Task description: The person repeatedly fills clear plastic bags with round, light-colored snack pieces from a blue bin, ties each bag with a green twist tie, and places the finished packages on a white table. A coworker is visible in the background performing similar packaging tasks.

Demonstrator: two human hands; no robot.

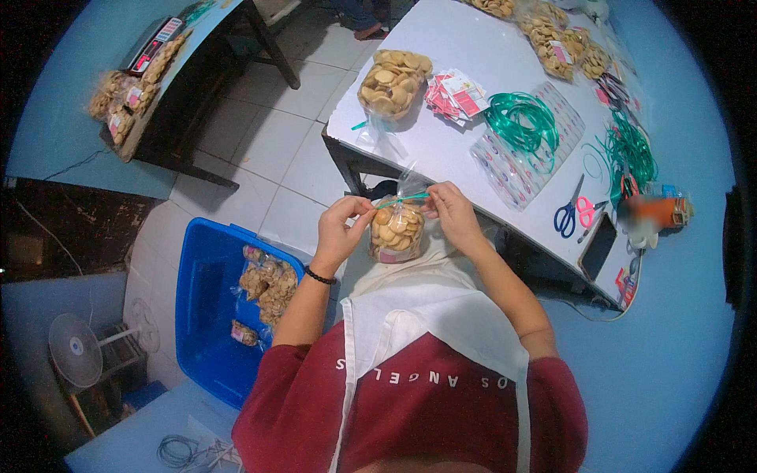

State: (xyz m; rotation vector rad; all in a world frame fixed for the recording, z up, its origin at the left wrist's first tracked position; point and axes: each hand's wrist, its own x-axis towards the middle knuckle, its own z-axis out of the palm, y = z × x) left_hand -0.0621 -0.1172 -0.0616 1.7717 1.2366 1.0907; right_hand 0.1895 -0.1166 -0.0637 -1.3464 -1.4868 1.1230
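Note:
A clear plastic bag of round, flat cookies (397, 232) rests upright on my apron-covered lap. Around its gathered neck runs a green ribbon (403, 200). My left hand (346, 223) pinches one end of the ribbon between thumb and fingers. The other end is gripped by my right hand (452, 213), close to the table's front edge. Above the ribbon the loose plastic of the bag's mouth sticks up. A pink label shows low inside the bag.
On the white table (449, 29) are another cookie bag (393, 83), printed cards (455, 97), coiled green ribbon (520, 127), a patterned plastic sheet (514, 171) and scissors (566, 219). A blue bin (204, 319) holding bagged cookies stands at my left. A fan (75, 349) and a scale (151, 50) are farther left.

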